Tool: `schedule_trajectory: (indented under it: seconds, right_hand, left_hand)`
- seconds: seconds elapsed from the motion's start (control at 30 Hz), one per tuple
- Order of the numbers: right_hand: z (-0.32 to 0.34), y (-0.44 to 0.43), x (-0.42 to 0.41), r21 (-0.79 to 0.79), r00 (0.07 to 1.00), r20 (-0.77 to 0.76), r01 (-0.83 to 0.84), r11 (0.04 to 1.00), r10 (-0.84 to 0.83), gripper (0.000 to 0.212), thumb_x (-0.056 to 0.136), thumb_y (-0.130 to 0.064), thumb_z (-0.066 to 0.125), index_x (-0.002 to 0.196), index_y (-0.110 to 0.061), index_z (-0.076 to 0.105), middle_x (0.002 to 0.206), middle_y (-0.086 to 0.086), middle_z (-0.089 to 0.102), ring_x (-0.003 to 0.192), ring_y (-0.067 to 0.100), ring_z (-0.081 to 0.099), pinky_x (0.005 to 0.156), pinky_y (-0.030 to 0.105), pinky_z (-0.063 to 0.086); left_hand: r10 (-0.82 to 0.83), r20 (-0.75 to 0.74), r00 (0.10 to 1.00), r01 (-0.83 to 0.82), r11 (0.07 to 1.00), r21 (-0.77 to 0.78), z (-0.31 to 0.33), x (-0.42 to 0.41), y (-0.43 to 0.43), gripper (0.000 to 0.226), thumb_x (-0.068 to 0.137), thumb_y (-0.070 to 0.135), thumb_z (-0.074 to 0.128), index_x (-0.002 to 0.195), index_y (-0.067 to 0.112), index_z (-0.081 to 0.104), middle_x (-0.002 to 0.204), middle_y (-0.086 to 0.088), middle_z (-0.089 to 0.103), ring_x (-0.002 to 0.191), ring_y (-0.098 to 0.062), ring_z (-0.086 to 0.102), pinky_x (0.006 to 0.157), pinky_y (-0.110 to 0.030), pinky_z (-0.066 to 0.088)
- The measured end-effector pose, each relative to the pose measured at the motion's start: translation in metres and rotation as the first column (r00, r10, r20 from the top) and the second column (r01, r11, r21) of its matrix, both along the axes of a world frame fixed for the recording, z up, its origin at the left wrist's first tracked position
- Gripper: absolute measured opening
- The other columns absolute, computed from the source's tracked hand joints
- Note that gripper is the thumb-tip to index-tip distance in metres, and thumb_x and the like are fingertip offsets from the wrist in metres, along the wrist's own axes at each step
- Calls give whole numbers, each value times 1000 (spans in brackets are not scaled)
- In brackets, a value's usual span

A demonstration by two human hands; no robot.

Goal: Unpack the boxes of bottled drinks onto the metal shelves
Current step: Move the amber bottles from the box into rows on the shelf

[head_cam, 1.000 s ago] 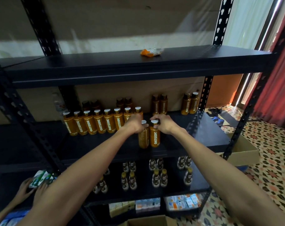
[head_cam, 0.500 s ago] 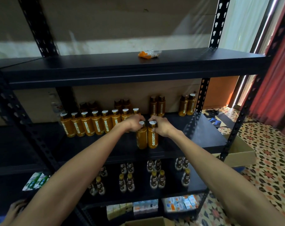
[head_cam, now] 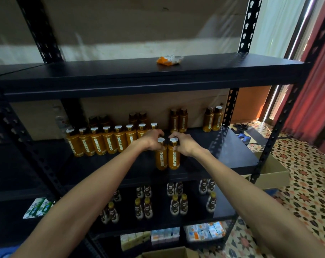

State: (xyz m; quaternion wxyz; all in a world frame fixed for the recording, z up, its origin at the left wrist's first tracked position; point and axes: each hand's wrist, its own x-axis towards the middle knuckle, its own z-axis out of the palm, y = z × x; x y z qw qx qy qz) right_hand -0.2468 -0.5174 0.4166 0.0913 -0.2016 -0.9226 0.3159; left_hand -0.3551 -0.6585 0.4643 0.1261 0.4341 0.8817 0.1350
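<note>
As bottles (head_cam: 173,161) stand touching, left hand (head_cam: 152,140) and right hand (head_cam: 184,144) each curl fingers (head_cam: 157,133) round one neck.

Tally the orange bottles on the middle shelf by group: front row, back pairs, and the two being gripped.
Front row: 8
Back pairs: 8
Gripped pair, one each in left hand and right hand: 2
Total visible: 18
</note>
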Motion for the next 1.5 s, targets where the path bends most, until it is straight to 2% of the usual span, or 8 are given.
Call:
schedule_trajectory:
  seconds: [0.17,0.53,0.63,0.83,0.9,1.07,1.23,1.5]
  right_hand:
    - [-2,9,-3,14,1000,14,-4,1000,3,42,88,-11,73,120,-34,57,122,0,62,111,19,61,94,39,54]
    - [-6,41,-18,50,996,30,84,995,-86,38,89,-21,70,108,-48,52,127,0,58,111,24,60,93,47,53]
    - [-10,51,-26,51,996,17,83,995,-84,43,88,-20,71,116,-46,52,129,2,58,114,26,60,94,47,53]
    - [-14,72,-51,17,994,10,107,994,-107,50,87,-16,73,128,-38,55,132,3,59,121,25,58,100,44,51]
    - [-16,79,-59,5,994,12,109,994,-109,49,86,-17,73,128,-38,57,133,2,59,121,25,59,101,44,51]
    - [-21,94,-82,-6,993,30,111,994,-111,47,86,-22,73,125,-43,55,131,5,58,119,27,58,101,45,50]
    - [-26,102,-96,-25,991,10,134,991,-133,56,89,-20,73,140,-33,53,140,7,54,127,27,55,105,39,47]
    - [-34,112,-111,-26,991,30,130,991,-129,54,85,-21,73,136,-33,57,136,5,57,120,25,60,101,42,51]
  left_hand:
    - [-17,-18,1000,17,999,30,-9,-6,8,56,84,16,77,135,21,53,139,-6,50,128,-25,50,96,-35,46]
    - [-68,-52,996,72,995,75,-17,-21,43,53,85,15,76,132,21,52,133,-8,55,122,-26,55,93,-35,48]
    - [-70,-90,994,75,996,54,-16,-25,52,57,84,18,77,132,23,48,131,-9,53,119,-27,56,91,-37,49]
    - [-141,-374,917,105,988,-116,-9,-39,76,56,84,27,75,134,22,48,136,-7,51,127,-27,47,104,-44,39]
    - [-154,-427,891,110,986,-126,-5,-45,83,56,84,28,76,133,21,50,137,-3,52,128,-24,48,102,-41,40]
    - [-113,-386,915,76,991,-109,-7,-62,95,52,86,25,74,132,22,50,130,0,57,122,-20,54,92,-35,45]
    - [-85,-335,938,36,988,-150,-10,-73,104,59,90,23,70,142,22,43,138,-1,55,129,-22,51,97,-40,45]
    - [-69,-312,948,36,993,-109,-13,-74,103,54,90,21,69,139,20,45,135,-3,57,126,-23,53,96,-39,46]
